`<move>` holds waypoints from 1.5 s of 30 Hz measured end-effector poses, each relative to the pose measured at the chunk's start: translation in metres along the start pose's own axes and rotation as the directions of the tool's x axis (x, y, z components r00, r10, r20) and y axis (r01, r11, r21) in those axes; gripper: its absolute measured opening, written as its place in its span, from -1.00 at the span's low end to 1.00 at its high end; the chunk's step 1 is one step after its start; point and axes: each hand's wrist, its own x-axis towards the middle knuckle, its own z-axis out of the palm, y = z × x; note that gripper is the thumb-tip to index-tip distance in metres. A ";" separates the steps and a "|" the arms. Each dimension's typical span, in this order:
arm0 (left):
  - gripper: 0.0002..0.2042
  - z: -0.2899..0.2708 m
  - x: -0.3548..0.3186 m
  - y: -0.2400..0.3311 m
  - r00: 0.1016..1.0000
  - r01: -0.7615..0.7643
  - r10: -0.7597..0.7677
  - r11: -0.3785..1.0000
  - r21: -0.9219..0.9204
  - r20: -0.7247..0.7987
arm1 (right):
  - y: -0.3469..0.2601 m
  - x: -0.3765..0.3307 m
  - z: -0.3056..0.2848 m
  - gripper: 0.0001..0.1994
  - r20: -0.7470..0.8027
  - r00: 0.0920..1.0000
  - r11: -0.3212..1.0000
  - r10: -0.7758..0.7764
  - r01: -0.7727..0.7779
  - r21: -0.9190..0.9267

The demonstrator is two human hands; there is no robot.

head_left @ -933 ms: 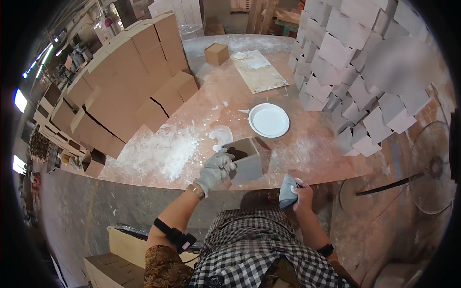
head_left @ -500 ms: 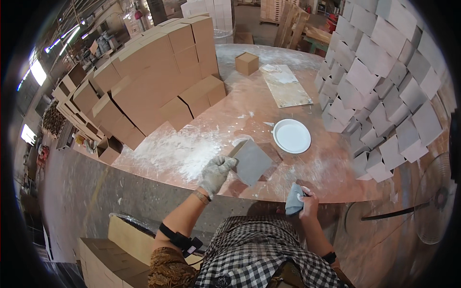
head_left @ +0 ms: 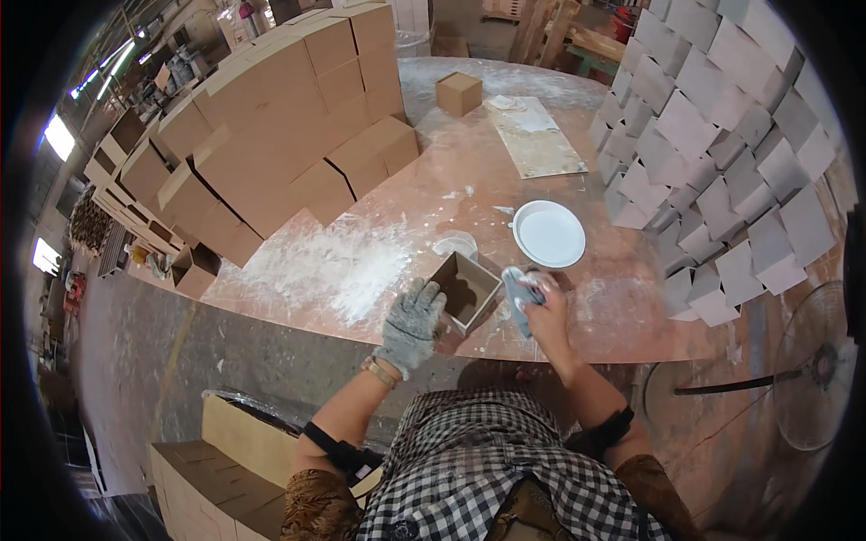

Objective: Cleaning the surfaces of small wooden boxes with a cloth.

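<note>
While the gloved left hand steadies a small open wooden box on the near edge of the dusty reddish table, its fingers are curled against the box's left wall, closed on it rather than spread. The box sits tilted, its open side facing up toward the camera, with a dark inside. At about three o'clock from the box, the bare right hand is closed around a pale blue-grey cloth, which touches the box's right edge. A round white plate lies at one o'clock from the box, near it but apart. A small whitish lump rests just at twelve o'clock (what it is cannot be told). White powder is spread over the table at nine to ten o'clock. Farther at ten o'clock, plain brown boxes stand stacked; at two o'clock, pale grey boxes are piled. A flat board and one single brown box lie at twelve o'clock, well apart.
</note>
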 end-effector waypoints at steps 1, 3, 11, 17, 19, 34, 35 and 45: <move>-0.59 0.002 -0.001 -0.008 1.000 0.009 -0.009 1.000 0.004 0.003 | -0.007 0.013 0.009 -0.68 0.051 0.997 0.996 -0.054 0.058 -0.063; -0.62 0.009 -0.001 -0.020 0.996 -0.080 0.074 0.986 -0.145 -0.047 | -0.015 0.028 0.025 -0.70 0.106 0.988 0.985 -0.109 0.121 -0.123; -0.69 0.030 -0.010 -0.026 0.997 -0.005 -0.002 0.994 -0.105 -0.071 | -0.028 -0.047 0.070 -0.71 0.233 0.924 0.874 -0.304 0.367 -0.318; -0.58 0.032 -0.007 -0.034 0.999 -0.038 0.031 0.983 -0.179 -0.040 | -0.035 -0.079 0.039 -0.69 0.424 0.904 0.891 0.057 -0.238 0.387; -0.53 0.017 -0.002 -0.025 0.999 -0.053 0.050 0.976 -0.211 -0.019 | -0.037 -0.079 0.002 -0.59 0.410 0.809 0.611 0.422 -0.588 0.530; -0.77 0.001 0.069 0.004 0.874 -0.472 0.471 0.881 0.028 -0.115 | -0.012 -0.127 -0.105 -0.63 -0.069 0.543 0.313 0.837 -0.372 0.874; -0.72 -0.010 0.084 0.004 0.851 -0.504 0.506 0.862 0.055 -0.143 | -0.013 -0.127 -0.106 -0.63 -0.088 0.515 0.305 0.853 -0.355 0.884; -0.69 -0.167 0.247 0.114 0.732 -0.670 0.663 0.742 0.010 -0.157 | 0.030 -0.129 -0.177 -0.64 -0.166 0.517 0.341 0.839 -0.264 0.902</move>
